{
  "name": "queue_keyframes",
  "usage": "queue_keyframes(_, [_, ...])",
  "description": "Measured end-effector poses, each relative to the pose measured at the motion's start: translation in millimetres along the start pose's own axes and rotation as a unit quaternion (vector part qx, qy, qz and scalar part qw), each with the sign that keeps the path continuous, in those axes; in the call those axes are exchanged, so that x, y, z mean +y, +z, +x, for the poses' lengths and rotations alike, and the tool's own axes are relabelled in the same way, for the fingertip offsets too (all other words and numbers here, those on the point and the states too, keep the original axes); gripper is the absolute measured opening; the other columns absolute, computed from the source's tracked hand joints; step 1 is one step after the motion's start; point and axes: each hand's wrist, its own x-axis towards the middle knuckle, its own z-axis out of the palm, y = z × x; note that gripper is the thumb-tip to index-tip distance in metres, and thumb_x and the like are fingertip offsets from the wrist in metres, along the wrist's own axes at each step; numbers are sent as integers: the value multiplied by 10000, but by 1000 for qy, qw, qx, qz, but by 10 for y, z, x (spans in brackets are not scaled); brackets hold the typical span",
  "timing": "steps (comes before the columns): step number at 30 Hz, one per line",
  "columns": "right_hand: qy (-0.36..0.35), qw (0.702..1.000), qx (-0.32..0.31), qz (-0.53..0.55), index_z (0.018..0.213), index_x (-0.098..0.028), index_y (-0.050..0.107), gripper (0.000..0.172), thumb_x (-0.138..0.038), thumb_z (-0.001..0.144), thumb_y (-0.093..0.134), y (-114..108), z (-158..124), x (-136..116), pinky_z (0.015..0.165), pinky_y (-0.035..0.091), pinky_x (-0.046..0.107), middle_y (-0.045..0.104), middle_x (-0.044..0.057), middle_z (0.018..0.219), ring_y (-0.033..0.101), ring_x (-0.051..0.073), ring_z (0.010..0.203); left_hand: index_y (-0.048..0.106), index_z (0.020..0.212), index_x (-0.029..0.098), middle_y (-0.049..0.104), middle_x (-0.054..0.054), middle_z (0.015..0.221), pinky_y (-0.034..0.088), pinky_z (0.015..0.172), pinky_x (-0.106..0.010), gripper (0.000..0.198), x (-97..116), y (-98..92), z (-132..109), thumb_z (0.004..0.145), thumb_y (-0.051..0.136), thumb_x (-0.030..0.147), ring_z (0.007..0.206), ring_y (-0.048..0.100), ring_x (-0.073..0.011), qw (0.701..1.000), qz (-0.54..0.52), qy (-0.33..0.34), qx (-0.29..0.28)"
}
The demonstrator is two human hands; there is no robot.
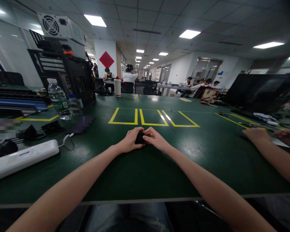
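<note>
A small black object (140,138) is held between my two hands, low over the green table (145,174). Its kind is too small and dark to make out. My left hand (130,140) wraps its left side, thumb in front and fingers behind. From the right, my right hand (156,138) pinches it with thumb and fingertips. Just beyond my hands, yellow tape outlines (151,124) mark the tabletop in a row.
On the left are a white power strip (26,158), water bottles (59,100) and a black computer case (74,77). A white cup (117,87) stands at the back. On the right are a co-worker's hands (258,137), a monitor (261,91) and a screwdriver (207,103).
</note>
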Motion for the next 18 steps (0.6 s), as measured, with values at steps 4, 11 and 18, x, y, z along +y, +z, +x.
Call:
queue_keyframes(4, [36, 999, -7, 22, 967, -208, 434, 294, -323, 715, 533, -4, 24, 32, 761, 449, 368, 494, 40, 960, 499, 169, 902, 255, 1171, 218, 406, -68, 1131, 290, 914, -391, 589, 3, -5, -3, 687, 571, 330, 1053, 416, -220, 1000, -3, -3, -3])
queue_keyframes(11, [-8, 1000, -21, 19, 891, -192, 453, 280, -274, 665, 597, -9, 20, -3, 811, 417, 347, 500, 21, 945, 495, 155, 916, 260, 1166, 210, 407, -69, 1125, 286, 915, -385, 593, -14, 18, -9, 680, 578, 331, 1053, 412, -220, 1000, 2, -1, 9])
queue_keyframes(18, [-1, 1000, 0, 15, 862, -208, 447, 216, -328, 709, 541, 2, 28, 32, 755, 435, 341, 511, 12, 886, 515, 147, 841, 250, 1173, 217, 403, -68, 1131, 287, 916, -390, 610, -20, 13, 2, 675, 581, 335, 1061, 409, -223, 1000, 0, -4, 3])
